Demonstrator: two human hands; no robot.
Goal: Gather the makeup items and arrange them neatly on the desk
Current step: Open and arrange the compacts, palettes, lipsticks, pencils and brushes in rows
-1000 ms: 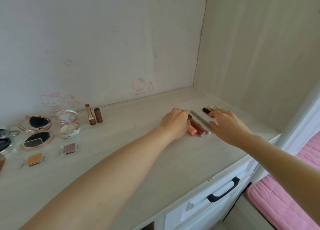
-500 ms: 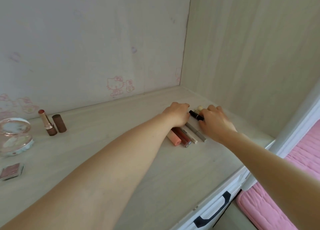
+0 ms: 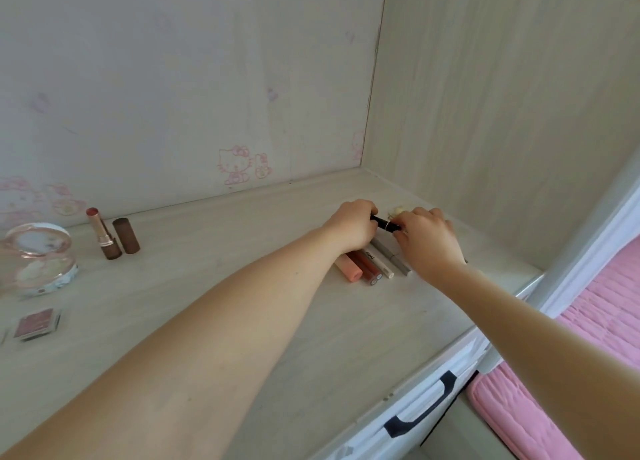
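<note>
Makeup row: four slim tubes and pencils lie side by side on the pale wood tabletop.
Hands: left hand and right hand both have fingers clamped on a short black stick.
Left: this stick still needs its place; open brown lipstick is well apart.

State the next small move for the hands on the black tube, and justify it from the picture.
Probably lay the black tube, gripped by the left hand and right hand, beside the grey pencil, since four sticks already lie side by side there.
</note>
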